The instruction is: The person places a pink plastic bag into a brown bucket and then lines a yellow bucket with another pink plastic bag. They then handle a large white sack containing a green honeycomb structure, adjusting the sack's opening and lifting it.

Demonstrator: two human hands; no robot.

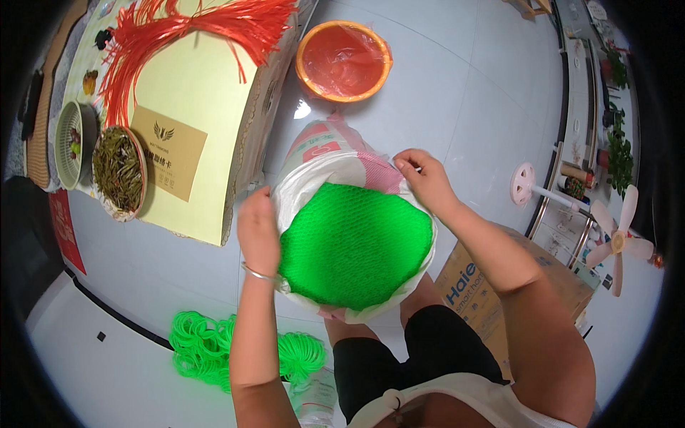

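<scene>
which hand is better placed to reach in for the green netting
Right, probably. The right hand only pinches the far rim of the bag, with the green netting just below its fingers. The left hand grips the near-left rim, steadying the bag.

A white woven sack [335, 153] with pink and red print is standing open in the middle, its mouth filled with green mesh. A brown cardboard box [478, 292] with blue print is sitting on the floor at lower right. A tan rectangular label [170, 151] is lying on a pale yellow sheet on the bench at left. A red sign [66, 230] is hanging below the bench edge.
</scene>
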